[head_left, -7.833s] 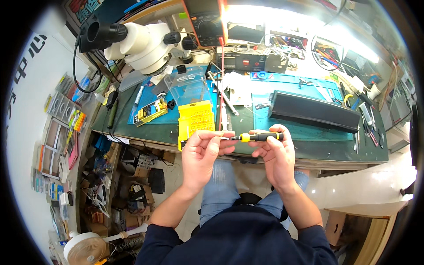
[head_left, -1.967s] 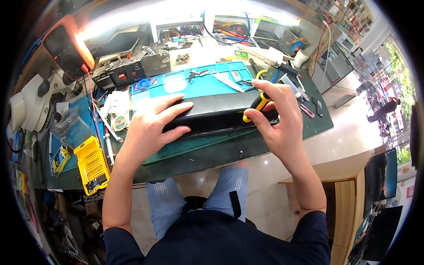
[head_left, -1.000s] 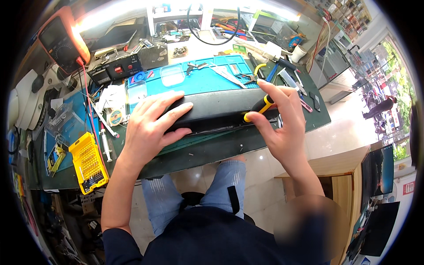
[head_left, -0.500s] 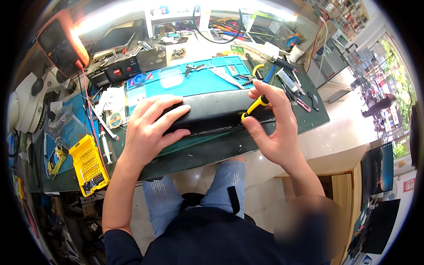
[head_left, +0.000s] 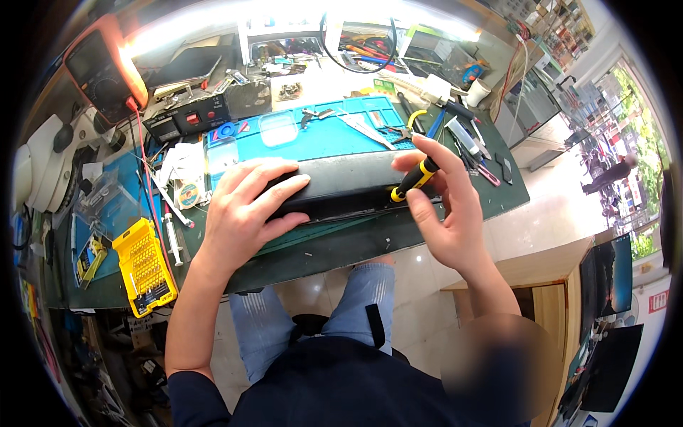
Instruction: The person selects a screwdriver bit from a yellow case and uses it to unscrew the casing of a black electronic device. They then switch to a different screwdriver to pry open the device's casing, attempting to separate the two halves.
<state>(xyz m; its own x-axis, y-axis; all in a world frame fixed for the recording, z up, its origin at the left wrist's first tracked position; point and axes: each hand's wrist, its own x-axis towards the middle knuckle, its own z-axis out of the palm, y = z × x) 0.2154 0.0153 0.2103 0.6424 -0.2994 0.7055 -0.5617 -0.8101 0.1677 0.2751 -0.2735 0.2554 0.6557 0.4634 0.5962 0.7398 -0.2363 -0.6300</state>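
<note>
A long black casing (head_left: 341,178) lies across the front of the workbench, a little tilted, its seam toward me. My left hand (head_left: 245,203) grips the casing's left end, fingers over the top and thumb on the near side. In my right hand (head_left: 448,203) is a black and yellow screwdriver (head_left: 415,178), pinched between fingers and thumb near the casing's right part. The handle slants up to the right, and its lower end meets the casing's near face. I cannot make out the screwdriver's tip.
Behind the casing lies a blue repair mat (head_left: 313,135) with tweezers and a clear plastic box (head_left: 277,129). A yellow bit case (head_left: 144,270) sits at the bench's left edge, near a syringe (head_left: 172,238). An orange multimeter (head_left: 107,71) stands back left; pliers (head_left: 409,127) lie back right.
The fingers of my right hand have shifted around the screwdriver, and more of its handle shows, turned a little. My left hand keeps its hold on the casing.
</note>
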